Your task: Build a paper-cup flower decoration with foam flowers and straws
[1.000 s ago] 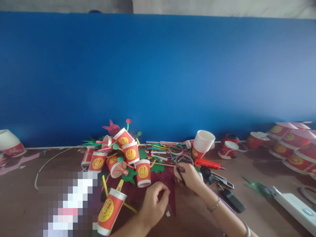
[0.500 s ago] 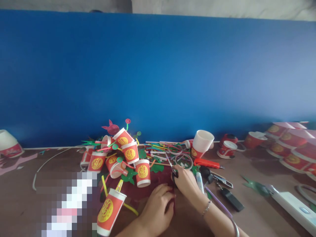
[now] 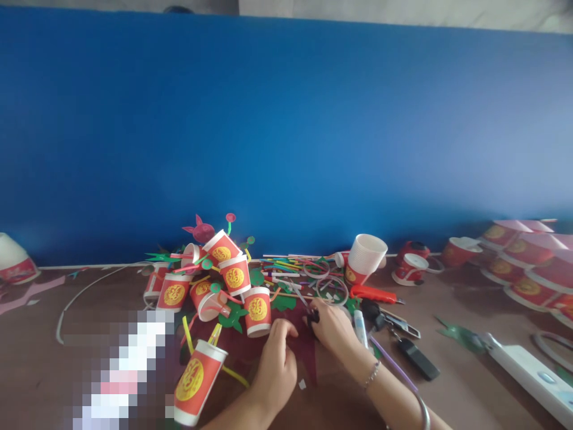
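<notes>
In the lower middle, my right hand (image 3: 335, 327) is closed round the dark handles of a pair of scissors (image 3: 312, 316). The thin blades point away from me, towards the straws. My left hand (image 3: 275, 373) is beside it, fingers curled inward; whether they hold anything is hidden. Beneath and between both hands lies a dark red sheet (image 3: 307, 353). A small white scrap (image 3: 302, 384) rests on the table right of my left hand. Just beyond the left hand stands a red and white paper cup (image 3: 258, 312), and a tilted paper cup (image 3: 197, 382) with yellow strips is on the left.
Several decorated cups (image 3: 174, 291) crowd the left. Loose straws (image 3: 286, 266), a tape ring (image 3: 332, 291), a stack of white cups (image 3: 367, 254), an orange cutter (image 3: 376, 294) and a glue tube (image 3: 360, 328) surround my right hand. Further right are a black fob (image 3: 418, 358) and stacked cups (image 3: 528, 289).
My left hand has lifted off the dark red sheet, shifted slightly left and curled its fingers. The white scrap is now visible. My right hand keeps the scissors, now angled slightly differently.
</notes>
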Demonstrator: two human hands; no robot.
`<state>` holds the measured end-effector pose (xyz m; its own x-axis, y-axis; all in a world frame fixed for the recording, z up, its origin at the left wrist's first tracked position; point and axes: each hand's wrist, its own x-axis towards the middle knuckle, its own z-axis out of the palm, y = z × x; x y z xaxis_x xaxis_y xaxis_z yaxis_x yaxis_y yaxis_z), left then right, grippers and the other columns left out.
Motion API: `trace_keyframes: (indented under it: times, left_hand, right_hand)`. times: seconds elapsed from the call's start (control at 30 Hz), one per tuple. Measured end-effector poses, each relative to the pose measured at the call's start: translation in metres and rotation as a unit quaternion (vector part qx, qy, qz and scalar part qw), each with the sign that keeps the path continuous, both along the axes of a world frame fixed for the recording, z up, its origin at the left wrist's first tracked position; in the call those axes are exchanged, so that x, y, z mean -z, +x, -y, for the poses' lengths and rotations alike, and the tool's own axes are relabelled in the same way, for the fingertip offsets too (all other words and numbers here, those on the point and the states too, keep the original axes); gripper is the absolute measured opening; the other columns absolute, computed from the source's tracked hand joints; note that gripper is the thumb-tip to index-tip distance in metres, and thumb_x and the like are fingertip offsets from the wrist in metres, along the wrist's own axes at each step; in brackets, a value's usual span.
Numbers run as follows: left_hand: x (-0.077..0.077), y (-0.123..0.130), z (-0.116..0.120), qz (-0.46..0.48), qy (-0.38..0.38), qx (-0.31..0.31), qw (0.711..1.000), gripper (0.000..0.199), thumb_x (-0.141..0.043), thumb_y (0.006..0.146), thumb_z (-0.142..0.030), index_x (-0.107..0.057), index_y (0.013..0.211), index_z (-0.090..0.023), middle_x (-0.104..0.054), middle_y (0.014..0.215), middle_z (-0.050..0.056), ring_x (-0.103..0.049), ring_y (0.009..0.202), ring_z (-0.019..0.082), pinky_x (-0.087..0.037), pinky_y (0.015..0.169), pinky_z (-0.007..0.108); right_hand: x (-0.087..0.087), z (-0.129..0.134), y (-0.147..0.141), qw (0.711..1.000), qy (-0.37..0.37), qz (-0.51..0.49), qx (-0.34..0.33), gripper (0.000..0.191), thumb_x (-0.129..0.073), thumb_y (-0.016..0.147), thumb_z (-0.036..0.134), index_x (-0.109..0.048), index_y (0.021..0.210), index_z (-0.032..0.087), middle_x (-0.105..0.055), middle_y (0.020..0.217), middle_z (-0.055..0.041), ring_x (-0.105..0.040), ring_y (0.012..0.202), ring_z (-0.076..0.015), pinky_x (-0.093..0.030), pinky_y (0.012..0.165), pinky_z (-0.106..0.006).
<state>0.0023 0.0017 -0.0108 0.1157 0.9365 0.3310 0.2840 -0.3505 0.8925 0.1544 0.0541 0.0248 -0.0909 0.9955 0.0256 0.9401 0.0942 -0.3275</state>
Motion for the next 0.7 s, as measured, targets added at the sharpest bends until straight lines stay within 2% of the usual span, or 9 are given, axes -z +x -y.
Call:
trace_keyframes:
  times: [0.2,0.33,0.43,0.57,0.7]
  left_hand:
    - [0.009,0.0,-0.003,0.085,-0.02,-0.013,0.996,0.043,-0.036,0.06,0.003,-0.051,0.093,-0.018,-0.054,0.093,0.006,-0.054,0.094,0.02,-0.045,0.093,0.04]
    - [0.016,0.0,-0.004,0.105,-0.031,-0.015,0.994,0.047,-0.036,0.059,0.003,-0.052,0.098,-0.018,-0.055,0.099,0.006,-0.053,0.1,0.02,-0.042,0.097,0.042]
    - [0.015,0.0,-0.005,0.133,-0.044,-0.022,0.99,0.048,-0.037,0.056,0.002,-0.051,0.098,-0.018,-0.056,0.1,0.006,-0.053,0.103,0.02,-0.039,0.1,0.043]
    - [0.007,0.001,-0.007,0.192,-0.079,-0.024,0.978,0.046,-0.035,0.055,-0.001,-0.049,0.095,-0.018,-0.057,0.096,0.007,-0.056,0.097,0.02,-0.044,0.093,0.041]
    - [-0.001,0.002,-0.006,0.229,-0.09,-0.055,0.968,0.037,-0.037,0.055,-0.004,-0.047,0.087,-0.019,-0.056,0.084,0.003,-0.058,0.085,0.018,-0.048,0.082,0.035]
  right_hand:
    - [-0.001,0.001,0.0,0.999,0.039,-0.035,0.017,0.031,-0.05,0.073,0.007,-0.057,0.102,0.018,-0.071,0.083,-0.0068,-0.064,0.075,-0.0207,-0.031,0.062,-0.024]
    - [0.001,0.002,-0.001,0.995,0.041,-0.088,0.019,0.036,-0.05,0.068,0.005,-0.057,0.101,0.019,-0.07,0.084,-0.0054,-0.062,0.076,-0.0198,-0.032,0.063,-0.023]
    - [0.003,0.002,-0.002,0.991,0.031,-0.127,-0.002,0.037,-0.048,0.064,0.003,-0.058,0.096,0.019,-0.068,0.08,-0.004,-0.061,0.074,-0.0186,-0.033,0.061,-0.023]
    - [0.0,0.01,-0.007,0.986,-0.024,-0.146,-0.078,0.036,-0.049,0.06,0.004,-0.056,0.091,0.019,-0.064,0.074,-0.0012,-0.057,0.066,-0.0162,-0.033,0.058,-0.022]
    - [-0.004,0.024,-0.015,0.987,-0.029,-0.117,-0.106,0.039,-0.048,0.059,0.005,-0.054,0.095,0.017,-0.064,0.08,-0.0043,-0.057,0.074,-0.0182,-0.035,0.063,-0.023]
